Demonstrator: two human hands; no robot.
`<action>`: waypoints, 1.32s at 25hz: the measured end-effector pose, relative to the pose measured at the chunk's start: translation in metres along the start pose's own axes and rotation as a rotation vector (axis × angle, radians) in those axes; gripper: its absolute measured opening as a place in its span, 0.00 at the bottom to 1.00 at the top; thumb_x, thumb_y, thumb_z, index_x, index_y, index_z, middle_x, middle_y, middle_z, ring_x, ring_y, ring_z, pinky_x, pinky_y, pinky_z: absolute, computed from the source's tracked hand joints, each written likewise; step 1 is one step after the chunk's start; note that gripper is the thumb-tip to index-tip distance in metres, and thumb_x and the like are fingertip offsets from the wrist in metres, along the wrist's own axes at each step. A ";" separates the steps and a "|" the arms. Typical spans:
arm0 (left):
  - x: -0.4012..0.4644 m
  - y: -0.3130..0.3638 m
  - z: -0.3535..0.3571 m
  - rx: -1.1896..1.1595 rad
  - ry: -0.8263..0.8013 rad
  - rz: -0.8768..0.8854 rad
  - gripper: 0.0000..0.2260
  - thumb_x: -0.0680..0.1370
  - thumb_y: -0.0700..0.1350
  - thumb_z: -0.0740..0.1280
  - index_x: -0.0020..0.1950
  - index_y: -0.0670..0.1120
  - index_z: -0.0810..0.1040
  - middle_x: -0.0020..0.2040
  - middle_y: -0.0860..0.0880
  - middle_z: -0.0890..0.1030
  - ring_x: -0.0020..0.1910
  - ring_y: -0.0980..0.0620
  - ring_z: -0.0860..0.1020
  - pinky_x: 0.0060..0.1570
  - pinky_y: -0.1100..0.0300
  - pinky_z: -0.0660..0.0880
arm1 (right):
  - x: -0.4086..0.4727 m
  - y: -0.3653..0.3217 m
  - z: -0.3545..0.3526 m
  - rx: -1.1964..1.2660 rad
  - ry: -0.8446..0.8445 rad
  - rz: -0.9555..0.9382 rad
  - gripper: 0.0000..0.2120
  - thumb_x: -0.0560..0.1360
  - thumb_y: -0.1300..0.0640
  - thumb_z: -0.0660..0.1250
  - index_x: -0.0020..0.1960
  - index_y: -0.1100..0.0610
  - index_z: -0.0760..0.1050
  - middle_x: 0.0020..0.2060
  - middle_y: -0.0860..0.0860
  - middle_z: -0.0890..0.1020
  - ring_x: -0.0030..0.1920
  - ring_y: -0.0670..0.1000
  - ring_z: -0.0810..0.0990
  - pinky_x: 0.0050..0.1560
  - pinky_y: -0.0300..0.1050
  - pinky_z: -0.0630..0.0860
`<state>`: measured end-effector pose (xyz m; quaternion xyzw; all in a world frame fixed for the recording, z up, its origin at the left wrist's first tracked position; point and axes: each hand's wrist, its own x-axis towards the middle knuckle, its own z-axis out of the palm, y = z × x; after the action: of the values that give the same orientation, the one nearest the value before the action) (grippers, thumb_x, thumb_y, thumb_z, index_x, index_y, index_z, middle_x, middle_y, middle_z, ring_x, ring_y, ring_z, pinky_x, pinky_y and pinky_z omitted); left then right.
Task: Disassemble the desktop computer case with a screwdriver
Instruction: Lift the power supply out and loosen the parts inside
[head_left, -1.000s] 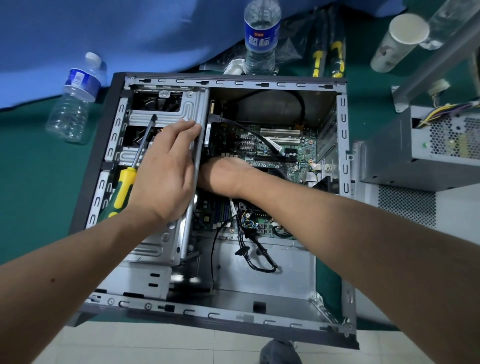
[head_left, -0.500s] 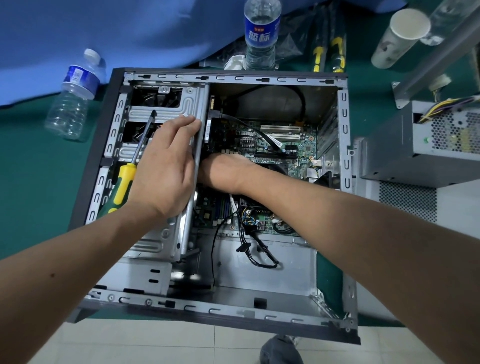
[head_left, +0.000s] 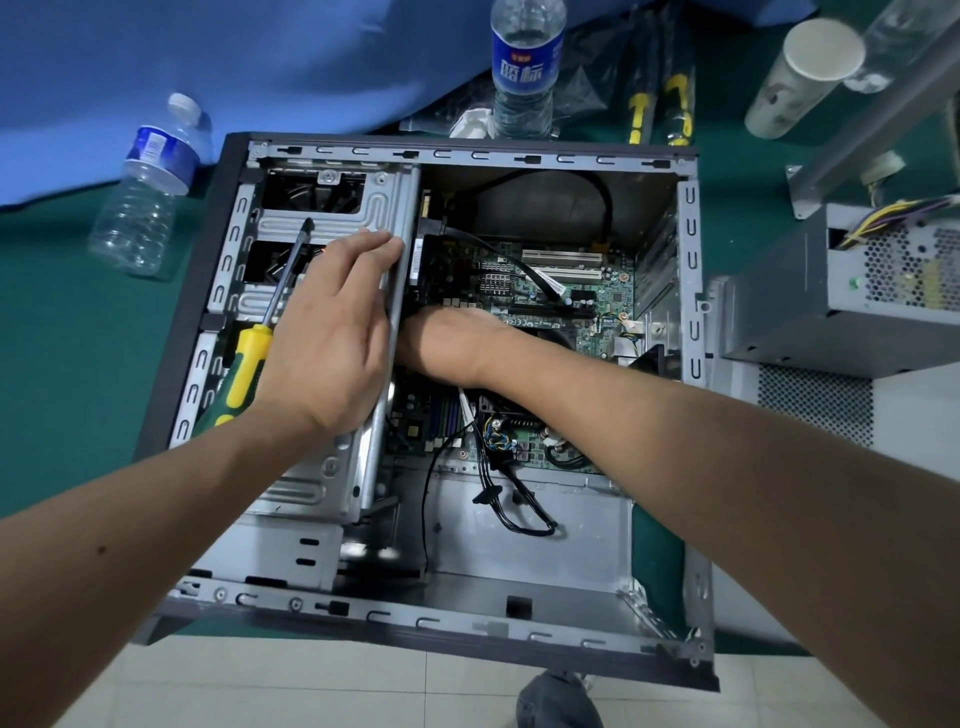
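Grey steel drive cage (head_left: 332, 223) lies under the left hand (head_left: 332, 338), fingers flat along its edge; the screwdriver (head_left: 254, 353) rests beside them. The right hand (head_left: 441, 343) reaches beneath, fingers hidden, inside the case (head_left: 467, 629).

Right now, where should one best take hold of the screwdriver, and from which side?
Grip the yellow-and-green handle of the screwdriver, coming from the case's left edge. The handle lies bare on the drive cage, while the left hand covers the side toward the motherboard.
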<state>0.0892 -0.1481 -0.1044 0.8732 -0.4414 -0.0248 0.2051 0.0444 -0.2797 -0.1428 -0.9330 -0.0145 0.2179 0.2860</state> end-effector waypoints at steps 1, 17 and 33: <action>0.000 0.000 0.000 0.000 0.002 0.001 0.22 0.79 0.40 0.54 0.73 0.39 0.69 0.72 0.41 0.69 0.71 0.44 0.67 0.71 0.52 0.64 | 0.001 0.000 0.000 0.002 0.004 0.004 0.09 0.80 0.50 0.57 0.45 0.51 0.73 0.52 0.56 0.82 0.52 0.56 0.79 0.46 0.43 0.67; 0.000 -0.003 0.001 -0.001 0.002 0.015 0.22 0.78 0.40 0.54 0.73 0.39 0.69 0.72 0.41 0.69 0.71 0.43 0.67 0.72 0.51 0.64 | -0.005 0.001 -0.007 -0.002 -0.018 -0.051 0.08 0.76 0.55 0.56 0.48 0.53 0.73 0.54 0.59 0.81 0.51 0.55 0.77 0.49 0.46 0.70; -0.002 -0.002 -0.001 -0.003 -0.003 0.009 0.22 0.79 0.40 0.54 0.73 0.39 0.69 0.72 0.42 0.69 0.71 0.44 0.68 0.71 0.52 0.64 | -0.050 -0.013 0.019 -0.120 0.092 -0.211 0.07 0.76 0.67 0.61 0.53 0.60 0.72 0.45 0.55 0.75 0.43 0.58 0.77 0.44 0.51 0.76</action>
<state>0.0897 -0.1458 -0.1048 0.8710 -0.4454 -0.0258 0.2058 -0.0078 -0.2664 -0.1303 -0.9507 -0.1122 0.1423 0.2515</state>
